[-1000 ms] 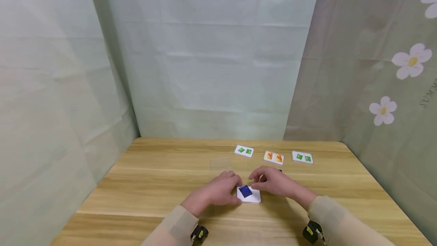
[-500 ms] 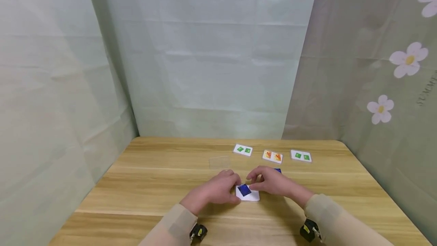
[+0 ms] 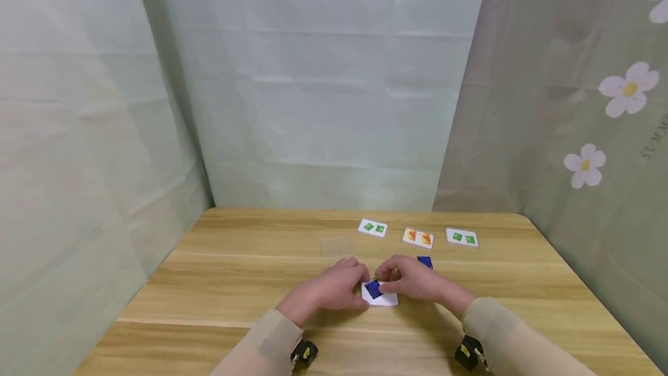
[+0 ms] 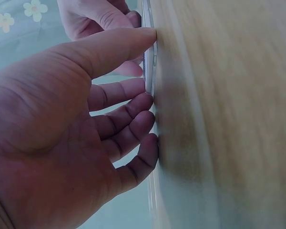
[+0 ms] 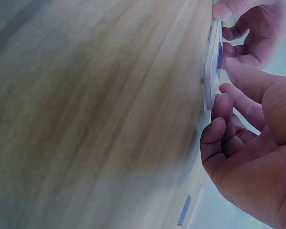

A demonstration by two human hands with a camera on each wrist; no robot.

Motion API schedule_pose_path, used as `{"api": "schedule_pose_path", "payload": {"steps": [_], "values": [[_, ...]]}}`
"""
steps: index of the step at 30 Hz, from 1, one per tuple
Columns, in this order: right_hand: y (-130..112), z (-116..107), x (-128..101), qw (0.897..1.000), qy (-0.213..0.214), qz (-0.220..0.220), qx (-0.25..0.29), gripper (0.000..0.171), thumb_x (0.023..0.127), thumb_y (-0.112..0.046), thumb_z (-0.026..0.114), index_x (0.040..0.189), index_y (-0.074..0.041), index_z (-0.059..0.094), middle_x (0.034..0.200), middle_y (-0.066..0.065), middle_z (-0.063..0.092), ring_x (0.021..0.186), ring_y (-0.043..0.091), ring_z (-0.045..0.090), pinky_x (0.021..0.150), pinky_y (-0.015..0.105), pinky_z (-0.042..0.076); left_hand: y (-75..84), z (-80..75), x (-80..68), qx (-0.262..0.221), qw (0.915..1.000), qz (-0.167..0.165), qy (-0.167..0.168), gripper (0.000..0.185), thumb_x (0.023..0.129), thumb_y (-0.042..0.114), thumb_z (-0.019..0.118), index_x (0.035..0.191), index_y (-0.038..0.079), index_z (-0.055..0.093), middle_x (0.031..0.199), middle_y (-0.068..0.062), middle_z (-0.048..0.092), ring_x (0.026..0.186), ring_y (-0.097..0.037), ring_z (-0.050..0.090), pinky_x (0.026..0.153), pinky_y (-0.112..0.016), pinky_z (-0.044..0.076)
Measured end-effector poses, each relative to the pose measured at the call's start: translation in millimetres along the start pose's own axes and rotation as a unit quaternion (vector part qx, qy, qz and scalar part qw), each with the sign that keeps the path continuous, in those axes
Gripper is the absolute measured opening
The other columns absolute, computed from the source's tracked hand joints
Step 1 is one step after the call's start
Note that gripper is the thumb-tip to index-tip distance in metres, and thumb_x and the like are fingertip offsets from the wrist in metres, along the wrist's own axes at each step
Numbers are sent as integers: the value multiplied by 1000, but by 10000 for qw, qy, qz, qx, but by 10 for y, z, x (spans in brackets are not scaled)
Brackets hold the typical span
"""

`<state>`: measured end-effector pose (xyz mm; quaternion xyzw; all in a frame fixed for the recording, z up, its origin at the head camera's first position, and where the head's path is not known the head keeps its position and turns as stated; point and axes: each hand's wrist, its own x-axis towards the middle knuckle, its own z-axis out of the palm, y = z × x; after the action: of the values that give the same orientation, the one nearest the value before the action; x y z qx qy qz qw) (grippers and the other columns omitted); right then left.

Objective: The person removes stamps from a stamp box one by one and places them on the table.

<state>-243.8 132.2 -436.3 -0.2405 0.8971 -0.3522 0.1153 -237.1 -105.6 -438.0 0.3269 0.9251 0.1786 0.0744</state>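
A thin white rectangular plate [image 3: 385, 301] with clear edges lies on the table, a small dark blue square [image 3: 373, 289] tilted on its left part. My left hand [image 3: 336, 286] holds the plate at its left end, thumb on the near edge and index finger at the far edge. In the left wrist view, the thumb [image 4: 128, 43] touches the clear rim. My right hand [image 3: 414, 277] is over the plate's right side. Its thumb [image 5: 250, 78] lies on the blue square, and the index finger curls close to it; the exact contact is partly hidden.
Behind the hands lie a clear plastic sheet [image 3: 336, 246], two white cards with green squares [image 3: 373, 227] [image 3: 461, 237], and one card with orange pictures [image 3: 418, 238]. Another blue square [image 3: 425, 261] sits beyond the right hand. Fabric curtains [image 3: 323, 86] surround the wooden table [image 3: 235, 260].
My right hand has shifted slightly left, its thumb now over the edge of the blue square. More of the other blue square shows behind it. The left hand stays at the plate.
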Motion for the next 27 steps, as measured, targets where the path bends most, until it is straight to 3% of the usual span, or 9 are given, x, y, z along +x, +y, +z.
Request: {"api": "schedule_pose_path", "payload": {"steps": [9, 16, 27], "values": [[57, 33, 16, 9999, -50, -120, 57, 20, 99, -9, 84, 119, -9, 81, 115, 0, 76, 106, 20, 65, 99, 52, 56, -5, 17, 3, 4, 10000, -41, 23, 43, 90, 31, 94, 122, 13, 72, 112, 7, 62, 101, -8, 52, 93, -28, 51], [85, 37, 40, 9996, -97, -267, 36, 19, 98, -8, 84, 117, -9, 82, 113, -1, 77, 103, 19, 64, 94, 44, 56, 8, 17, 11, 13, 10000, -81, -1, 43, 90, 31, 94, 122, 13, 72, 112, 7, 61, 102, -8, 52, 94, -28, 51], [72, 38, 66, 9997, -152, -207, 57, 23, 100, -5, 81, 123, -8, 80, 109, -2, 75, 103, 19, 64, 97, 48, 56, -11, 23, 13, 26, 10000, -88, -9, 44, 90, 32, 94, 123, 13, 72, 113, 6, 62, 102, -8, 52, 94, -28, 51]]}}
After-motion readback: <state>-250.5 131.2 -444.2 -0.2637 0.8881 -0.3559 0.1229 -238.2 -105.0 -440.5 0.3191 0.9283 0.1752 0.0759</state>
